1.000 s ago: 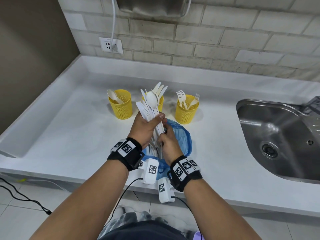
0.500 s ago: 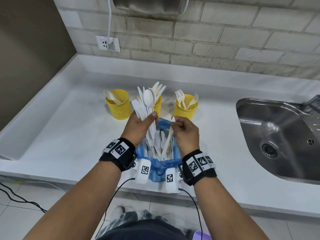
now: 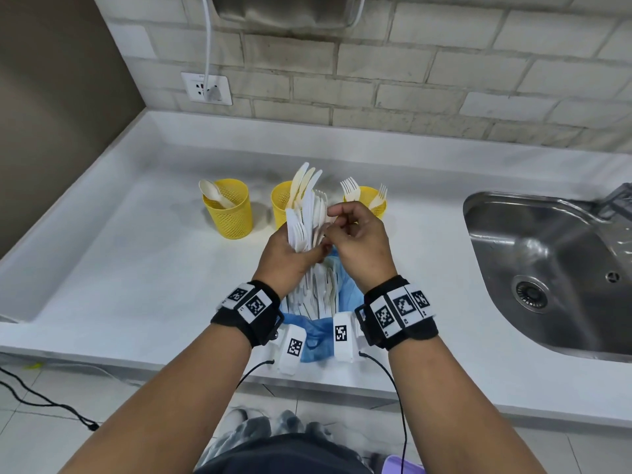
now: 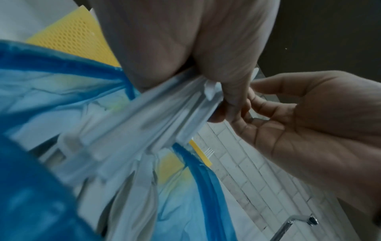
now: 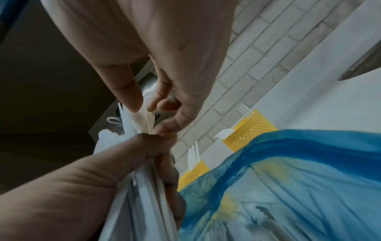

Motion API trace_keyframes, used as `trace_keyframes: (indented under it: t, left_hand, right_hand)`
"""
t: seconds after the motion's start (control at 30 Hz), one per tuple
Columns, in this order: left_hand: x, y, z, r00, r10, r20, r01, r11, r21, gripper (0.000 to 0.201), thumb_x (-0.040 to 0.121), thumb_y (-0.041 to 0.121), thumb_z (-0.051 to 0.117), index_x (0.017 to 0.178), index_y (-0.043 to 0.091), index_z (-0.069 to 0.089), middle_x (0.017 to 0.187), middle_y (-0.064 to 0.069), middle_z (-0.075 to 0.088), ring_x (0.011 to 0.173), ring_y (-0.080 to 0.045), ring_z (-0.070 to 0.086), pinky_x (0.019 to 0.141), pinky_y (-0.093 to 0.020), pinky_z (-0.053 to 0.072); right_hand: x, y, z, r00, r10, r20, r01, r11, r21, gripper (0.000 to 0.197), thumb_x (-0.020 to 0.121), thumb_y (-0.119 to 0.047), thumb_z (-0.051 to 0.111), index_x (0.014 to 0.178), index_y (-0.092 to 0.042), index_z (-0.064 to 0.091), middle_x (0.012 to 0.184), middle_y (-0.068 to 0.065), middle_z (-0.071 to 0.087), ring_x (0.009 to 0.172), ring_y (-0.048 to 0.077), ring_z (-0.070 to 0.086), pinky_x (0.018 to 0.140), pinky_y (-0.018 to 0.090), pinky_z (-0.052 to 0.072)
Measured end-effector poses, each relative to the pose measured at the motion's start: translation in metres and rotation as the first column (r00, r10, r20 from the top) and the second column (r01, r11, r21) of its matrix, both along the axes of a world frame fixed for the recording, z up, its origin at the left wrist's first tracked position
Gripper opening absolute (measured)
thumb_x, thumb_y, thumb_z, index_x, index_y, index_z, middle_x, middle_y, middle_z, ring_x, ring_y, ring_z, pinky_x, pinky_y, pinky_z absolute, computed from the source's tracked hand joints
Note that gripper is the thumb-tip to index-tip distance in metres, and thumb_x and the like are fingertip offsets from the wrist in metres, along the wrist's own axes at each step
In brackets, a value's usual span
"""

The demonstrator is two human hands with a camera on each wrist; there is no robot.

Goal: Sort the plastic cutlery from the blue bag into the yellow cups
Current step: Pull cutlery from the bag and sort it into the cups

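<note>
White counter (image 3: 119,285) w/ a sink (image 3: 547,268) on the right. Blue bag (image 3: 318,340) lies at the front edge, between the wrists, mouth open, more cutlery still inside. Three yellow cups in a row behind it: left cup (image 3: 228,213) has a spoon, mid cup (image 3: 282,203) has knives, right cup (image 3: 376,200) has forks.

Left hand (image 3: 290,258) is wrapped tight round a thick bundle (image 3: 306,217) of white cutlery, heads fanned up, handles trailing down into the bag. Right hand (image 3: 359,241) is at the top of the fan, thumb and fingertips pinching one or two pieces (image 5: 144,120); which type I can't tell, too blurred.

To do it well, I'd say: keep the left fist firm so the rest don't slide, draw the pinched piece straight up along its length, not sideways, since tines likely snag neighbours. Check the head, then drop it handle-first into the matching cup. One at a time beats a messy handful.
</note>
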State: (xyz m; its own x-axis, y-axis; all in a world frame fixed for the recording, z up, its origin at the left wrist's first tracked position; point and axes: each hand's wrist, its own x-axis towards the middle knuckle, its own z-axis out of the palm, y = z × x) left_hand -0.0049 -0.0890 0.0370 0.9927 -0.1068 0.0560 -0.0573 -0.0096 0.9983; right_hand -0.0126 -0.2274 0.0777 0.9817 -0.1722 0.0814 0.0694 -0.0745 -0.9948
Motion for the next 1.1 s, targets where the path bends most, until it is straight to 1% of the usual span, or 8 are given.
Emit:
trace_keyframes:
  t: [0.1,0.2,0.33,0.47,0.6,0.73,0.9,1.1]
  left_hand:
    - [0.000,-0.002,0.000,0.997,0.048,-0.054,-0.050,0.998,-0.037,0.026,0.084,0.006,0.078,0.107,0.004,0.069,0.087,-0.006,0.075,0.077,-0.018,0.069,0.070,-0.034,0.056]
    - [-0.002,-0.005,0.007,0.990,0.058,-0.129,-0.082,0.979,-0.186,0.020,0.085,-0.001,0.076,0.099,-0.008,0.064,0.080,-0.014,0.067,0.073,-0.023,0.065,0.069,-0.035,0.054]
    - [-0.008,-0.014,0.026,0.980,-0.024,-0.195,-0.021,0.974,-0.226,0.012,0.086,0.003,0.078,0.083,0.009,0.068,0.073,-0.010,0.067,0.072,-0.025,0.067,0.073,-0.039,0.058]
    - [-0.012,-0.015,0.036,0.988,-0.085,-0.128,0.072,0.992,-0.103,0.009,0.085,0.006,0.080,0.088,0.004,0.072,0.080,-0.011,0.073,0.078,-0.021,0.070,0.077,-0.037,0.059]
    - [-0.013,-0.008,0.041,0.987,-0.131,-0.092,0.131,0.991,0.003,0.018,0.083,0.010,0.084,0.095,0.002,0.073,0.094,-0.017,0.077,0.085,-0.022,0.073,0.084,-0.040,0.060]
    - [-0.015,-0.004,0.042,0.978,-0.188,-0.090,0.195,0.978,0.074,0.022,0.081,0.011,0.086,0.099,0.006,0.074,0.097,-0.013,0.078,0.089,-0.025,0.075,0.087,-0.042,0.061]
    - [-0.017,0.000,0.043,0.979,-0.182,-0.096,0.193,0.974,0.119,0.030,0.079,0.013,0.088,0.102,0.002,0.072,0.097,-0.020,0.076,0.093,-0.041,0.073,0.080,-0.058,0.060]
    - [-0.021,-0.018,0.035,0.992,-0.016,-0.129,0.019,1.000,0.022,0.064,0.065,0.034,0.095,0.118,0.014,0.063,0.106,-0.005,0.077,0.104,-0.020,0.073,0.093,-0.043,0.059]
  right_hand:
    - [-0.012,-0.005,-0.011,1.000,0.011,-0.021,-0.012,1.000,-0.022,0.036,0.087,-0.002,0.071,0.118,-0.017,0.061,0.103,0.008,0.055,0.088,0.009,0.056,0.074,0.012,0.048]
    - [-0.026,-0.006,-0.029,0.969,0.190,-0.156,-0.196,0.980,-0.020,0.066,0.082,-0.014,0.076,0.140,-0.023,0.046,0.116,0.002,0.061,0.101,0.010,0.062,0.083,0.022,0.055]
    - [-0.030,0.008,-0.043,0.899,0.370,-0.233,-0.401,0.910,-0.104,0.077,0.076,-0.021,0.079,0.140,-0.026,0.038,0.124,0.000,0.066,0.113,0.013,0.067,0.095,0.035,0.057]
    - [-0.030,0.014,-0.041,0.887,0.398,-0.232,-0.344,0.907,0.241,0.060,0.078,-0.005,0.073,0.133,-0.015,0.049,0.104,0.017,0.072,0.080,0.031,0.071,0.069,0.040,0.058]
    - [-0.029,0.007,-0.032,0.847,0.480,-0.229,-0.387,0.852,0.351,0.053,0.080,0.005,0.061,0.132,-0.002,0.050,0.093,0.013,0.067,0.061,0.018,0.065,0.052,0.030,0.051]
    - [-0.027,0.010,-0.031,0.872,0.405,-0.275,-0.309,0.891,0.332,0.049,0.071,0.006,0.060,0.120,0.006,0.057,0.100,0.025,0.069,0.068,0.034,0.065,0.054,0.034,0.050]
    - [-0.031,0.009,-0.024,0.880,0.360,-0.310,-0.342,0.933,0.115,0.014,0.061,-0.003,0.058,0.064,0.011,0.060,0.064,0.027,0.058,0.056,0.033,0.050,0.048,0.029,0.036]
    - [-0.016,0.033,-0.036,0.988,0.030,-0.153,-0.056,0.984,-0.169,0.021,0.099,-0.029,0.051,0.094,-0.017,0.067,0.086,0.002,0.069,0.083,0.017,0.066,0.078,0.039,0.056]
